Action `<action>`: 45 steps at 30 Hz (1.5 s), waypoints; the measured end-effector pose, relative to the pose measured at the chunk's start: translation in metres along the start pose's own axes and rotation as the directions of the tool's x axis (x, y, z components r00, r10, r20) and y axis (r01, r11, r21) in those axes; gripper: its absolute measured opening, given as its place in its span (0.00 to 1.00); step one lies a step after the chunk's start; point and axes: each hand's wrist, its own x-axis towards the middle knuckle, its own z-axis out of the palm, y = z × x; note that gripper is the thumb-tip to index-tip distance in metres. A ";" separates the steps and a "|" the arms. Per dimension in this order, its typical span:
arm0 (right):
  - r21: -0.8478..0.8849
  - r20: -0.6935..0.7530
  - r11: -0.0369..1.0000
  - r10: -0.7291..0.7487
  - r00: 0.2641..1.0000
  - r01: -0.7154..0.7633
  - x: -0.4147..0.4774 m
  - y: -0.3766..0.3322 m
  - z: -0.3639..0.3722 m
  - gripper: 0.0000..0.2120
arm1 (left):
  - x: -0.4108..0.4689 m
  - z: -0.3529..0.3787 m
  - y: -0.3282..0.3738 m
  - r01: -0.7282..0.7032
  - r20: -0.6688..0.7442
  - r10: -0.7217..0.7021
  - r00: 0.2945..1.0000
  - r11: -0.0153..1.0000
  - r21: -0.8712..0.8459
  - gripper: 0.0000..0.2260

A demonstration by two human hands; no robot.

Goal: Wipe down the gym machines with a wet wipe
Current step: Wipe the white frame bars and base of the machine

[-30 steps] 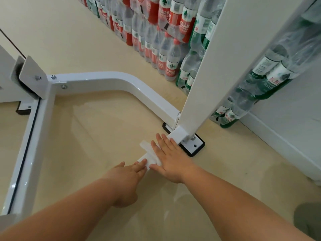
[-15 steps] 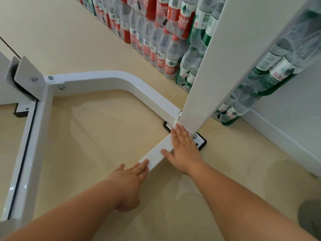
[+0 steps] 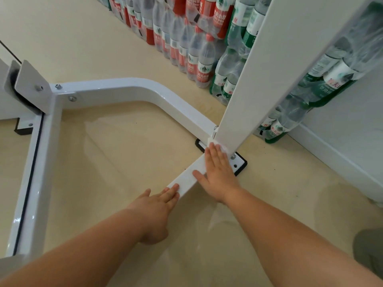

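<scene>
Head view: my right hand (image 3: pixel 218 175) lies flat, pressing the wet wipe (image 3: pixel 223 147) onto the white base bar (image 3: pixel 187 175) at centre frame; my left hand (image 3: pixel 158 206), fingers straight, touches the bar's end

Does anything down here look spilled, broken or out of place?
Nothing looks broken or spilled. The white frame sits straight on its black foot plate. Only dark specks dot the floor beside it, and the wet wipe is nearly hidden under the right hand.
</scene>
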 end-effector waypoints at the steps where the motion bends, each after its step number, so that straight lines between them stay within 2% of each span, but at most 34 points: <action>1: -0.018 0.015 0.998 -0.064 0.998 0.065 -0.007 -0.013 0.009 0.44 | -0.001 -0.001 -0.001 -0.003 -0.004 0.003 1.000 1.000 -0.006 0.40; 2: -0.059 0.045 0.980 -0.188 0.981 0.191 -0.018 -0.024 0.019 0.44 | -0.002 -0.002 -0.002 -0.008 -0.009 0.007 1.000 1.000 -0.015 0.40; 4: -0.184 0.149 0.866 -0.444 0.884 0.466 -0.033 -0.021 0.027 0.45 | -0.002 -0.002 -0.003 -0.014 -0.025 0.013 1.000 0.999 -0.031 0.39; 5: -0.230 0.169 0.811 -0.512 0.842 0.539 -0.029 -0.009 0.021 0.45 | -0.001 0.000 -0.003 -0.015 -0.035 0.014 0.999 0.999 -0.029 0.38; 6: -0.263 0.170 0.799 -0.513 0.841 0.541 -0.021 0.005 0.011 0.45 | -0.001 0.002 -0.004 -0.019 -0.047 0.018 0.999 1.000 -0.020 0.38; 7: -0.267 0.167 0.840 -0.443 0.881 0.473 -0.012 0.017 -0.001 0.45 | -0.001 0.003 -0.004 -0.022 -0.062 0.022 0.998 1.000 -0.009 0.38; 9: -0.161 0.119 0.964 -0.194 0.974 0.212 0.000 0.029 -0.022 0.44 | -0.002 0.005 -0.005 -0.030 -0.103 0.030 0.994 1.000 0.001 0.36; 10: -0.113 0.098 0.987 -0.106 0.990 0.117 0.003 0.025 -0.023 0.45 | -0.003 0.005 -0.006 -0.034 -0.132 0.033 0.991 0.999 -0.002 0.33; 12: -0.067 0.074 0.997 -0.041 0.996 0.046 -0.004 0.000 -0.007 0.47 | -0.007 0.000 -0.009 -0.025 -0.230 0.024 0.973 1.000 0.000 0.26; 14: -0.046 0.080 0.989 -0.138 0.987 0.142 -0.025 -0.038 0.018 0.48 | -0.009 -0.006 -0.016 0.043 -0.365 -0.031 0.931 0.999 0.025 0.18; 16: -0.073 0.167 0.931 -0.342 0.925 0.358 -0.048 -0.069 0.039 0.48 | -0.011 -0.011 -0.022 0.123 -0.420 -0.112 0.901 0.992 -0.001 0.15; 18: -0.134 0.227 0.855 -0.465 0.856 0.501 -0.052 -0.071 0.044 0.47 | -0.012 -0.008 -0.030 0.190 -0.375 -0.189 0.907 0.981 -0.036 0.14; 19: -0.181 0.207 0.838 -0.480 0.853 0.515 -0.046 -0.061 0.041 0.46 | -0.013 -0.004 -0.033 0.216 -0.322 -0.222 0.920 0.975 -0.054 0.14; 21: -0.214 0.136 0.897 -0.364 0.921 0.387 -0.029 -0.036 0.026 0.45 | -0.015 0.006 -0.038 0.233 -0.203 -0.245 0.948 0.969 -0.083 0.15; 23: -0.119 0.076 0.985 -0.114 0.990 0.123 -0.015 -0.021 0.009 0.46 | -0.015 0.012 -0.041 0.239 -0.168 -0.256 0.952 0.964 -0.117 0.16; 25: -0.028 0.086 0.999 0.027 0.996 -0.025 -0.013 -0.031 0.006 0.49 | -0.013 0.013 -0.044 0.255 -0.197 -0.287 0.937 0.951 -0.173 0.15; 26: -0.021 0.107 0.999 0.035 0.994 -0.033 -0.019 -0.045 0.010 0.51 | -0.010 0.012 -0.046 0.271 -0.225 -0.317 0.921 0.939 -0.211 0.14; 27: -0.036 0.131 0.999 -0.002 0.991 0.007 -0.028 -0.062 0.017 0.52 | -0.007 0.010 -0.048 0.293 -0.259 -0.360 0.896 0.919 -0.262 0.13; 29: -0.078 0.212 0.978 -0.172 0.962 0.192 -0.056 -0.100 0.032 0.53 | -0.002 0.004 -0.052 0.335 -0.315 -0.465 0.827 0.859 -0.388 0.12; 31: -0.106 0.321 0.916 -0.337 0.885 0.387 -0.077 -0.128 0.047 0.52 | -0.002 0.000 -0.058 0.367 -0.324 -0.570 0.755 0.777 -0.512 0.13; 33: -0.128 0.375 0.863 -0.414 0.829 0.489 -0.078 -0.131 0.049 0.50 | -0.005 0.001 -0.064 0.378 -0.311 -0.648 0.695 0.697 -0.609 0.13; 35: -0.151 0.345 0.859 -0.418 0.840 0.489 -0.063 -0.111 0.039 0.48 | -0.012 0.005 -0.065 0.406 -0.280 -0.687 0.670 0.655 -0.637 0.13; 38: -0.107 0.241 0.969 -0.193 0.951 0.224 -0.042 -0.066 0.019 0.49 | -0.021 0.006 -0.063 0.451 -0.228 -0.650 0.725 0.698 -0.556 0.12; 40: -0.132 0.217 0.985 -0.078 0.973 0.108 -0.041 -0.056 0.014 0.52 | -0.030 0.000 -0.061 0.468 -0.226 -0.655 0.721 0.701 -0.537 0.13; 42: -0.079 0.228 0.988 -0.109 0.967 0.130 -0.046 -0.077 0.018 0.54 | -0.045 -0.005 -0.062 0.486 -0.225 -0.689 0.689 0.670 -0.562 0.15; 43: -0.034 0.253 0.981 -0.174 0.952 0.189 -0.050 -0.094 0.023 0.54 | -0.054 -0.005 -0.061 0.492 -0.221 -0.712 0.667 0.643 -0.587 0.16; 45: 0.006 0.326 0.916 -0.382 0.865 0.402 -0.063 -0.128 0.039 0.54 | -0.076 -0.001 -0.055 0.501 -0.194 -0.753 0.629 0.583 -0.639 0.17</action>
